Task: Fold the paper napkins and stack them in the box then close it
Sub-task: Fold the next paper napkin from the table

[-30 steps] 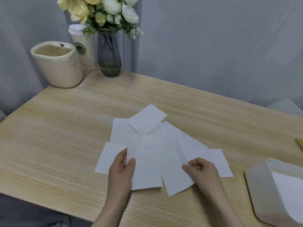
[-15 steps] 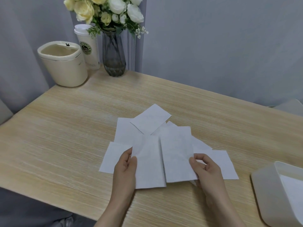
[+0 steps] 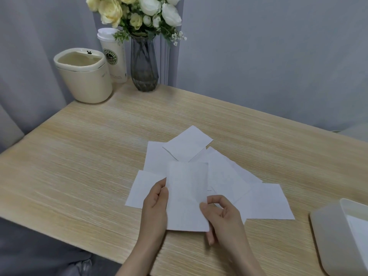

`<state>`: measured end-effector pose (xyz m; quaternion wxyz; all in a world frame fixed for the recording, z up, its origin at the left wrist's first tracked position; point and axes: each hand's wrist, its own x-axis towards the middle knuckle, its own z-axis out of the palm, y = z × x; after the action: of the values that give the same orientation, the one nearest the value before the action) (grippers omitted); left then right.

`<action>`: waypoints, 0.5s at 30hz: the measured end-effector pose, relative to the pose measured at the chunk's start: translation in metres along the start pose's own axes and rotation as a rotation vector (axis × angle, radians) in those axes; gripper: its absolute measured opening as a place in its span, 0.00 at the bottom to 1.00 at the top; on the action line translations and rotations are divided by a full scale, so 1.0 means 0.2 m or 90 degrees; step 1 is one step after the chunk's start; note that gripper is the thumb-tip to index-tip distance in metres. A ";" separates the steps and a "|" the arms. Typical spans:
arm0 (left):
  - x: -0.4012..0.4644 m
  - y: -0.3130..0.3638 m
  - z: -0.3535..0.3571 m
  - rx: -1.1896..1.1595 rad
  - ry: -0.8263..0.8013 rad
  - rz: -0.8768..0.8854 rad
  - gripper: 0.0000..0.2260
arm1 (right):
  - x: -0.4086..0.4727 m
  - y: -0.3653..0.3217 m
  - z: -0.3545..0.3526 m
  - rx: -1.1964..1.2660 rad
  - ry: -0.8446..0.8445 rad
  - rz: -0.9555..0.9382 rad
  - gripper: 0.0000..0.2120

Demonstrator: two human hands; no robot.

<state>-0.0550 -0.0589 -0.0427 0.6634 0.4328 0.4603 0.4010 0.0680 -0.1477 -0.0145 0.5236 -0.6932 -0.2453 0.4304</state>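
Several white folded paper napkins (image 3: 187,145) lie fanned out on the wooden table (image 3: 83,156). One napkin (image 3: 185,198) in front sits between both hands. My left hand (image 3: 156,206) pinches its left edge. My right hand (image 3: 221,218) holds its right edge between thumb and fingers. A white box (image 3: 334,240) stands open at the right edge of view, with white napkins lying inside it; its lid is not in view.
At the far left corner stand a cream bin (image 3: 85,76), a white takeaway cup (image 3: 115,56) and a dark glass vase (image 3: 143,64) of flowers. A grey curtain hangs behind the table. The table's near edge runs just under my forearms.
My right hand slid one napkin leftward across the fan and onto the napkin held by my left hand. The view shifted, so the table's objects sit further right in frame.
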 end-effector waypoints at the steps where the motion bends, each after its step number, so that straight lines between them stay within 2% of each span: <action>1: 0.00 0.00 0.00 -0.002 0.001 -0.002 0.13 | 0.00 0.00 0.00 -0.003 0.000 -0.002 0.06; 15: -0.01 0.00 -0.01 -0.021 -0.042 -0.005 0.11 | 0.00 -0.01 0.02 -0.036 0.003 -0.017 0.04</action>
<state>-0.0569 -0.0602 -0.0415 0.6870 0.4329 0.4331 0.3912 0.0652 -0.1453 -0.0133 0.5100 -0.7052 -0.2656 0.4148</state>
